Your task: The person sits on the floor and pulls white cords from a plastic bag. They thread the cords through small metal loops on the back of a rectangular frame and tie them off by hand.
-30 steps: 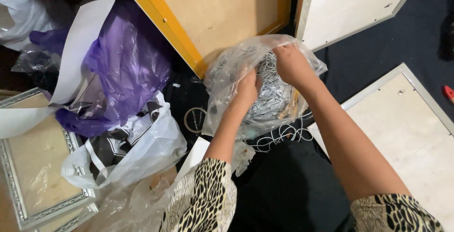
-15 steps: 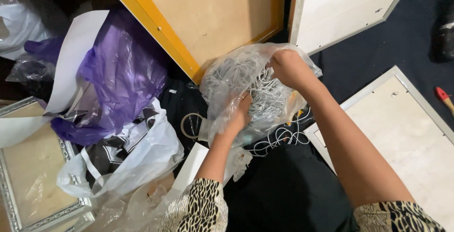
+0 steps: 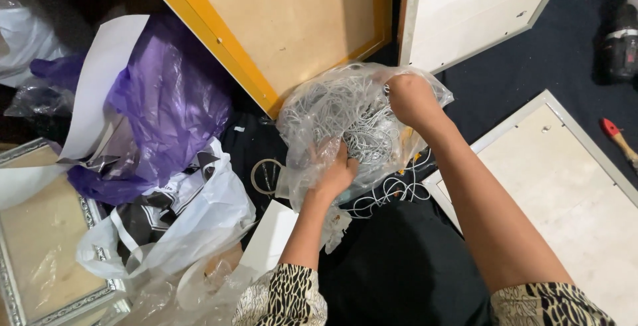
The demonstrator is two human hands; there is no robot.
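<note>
A clear plastic bag stuffed with tangled white cord lies on dark cloth in the middle of the view. My left hand grips the bag's lower edge from below. My right hand is closed on the bag's upper right side, fingers partly hidden in the plastic. A few loops of white cord spill out under the bag onto the cloth.
A yellow-edged frame back and a white frame back lean behind the bag. Another frame back lies at right, a silver ornate frame at left. Purple plastic, white bags, a tape roll, a red-handled tool.
The bag has spread wider and flatter. My left hand has dropped from the bag's middle to its lower edge, and my right hand has shifted a little to the right along the top.
</note>
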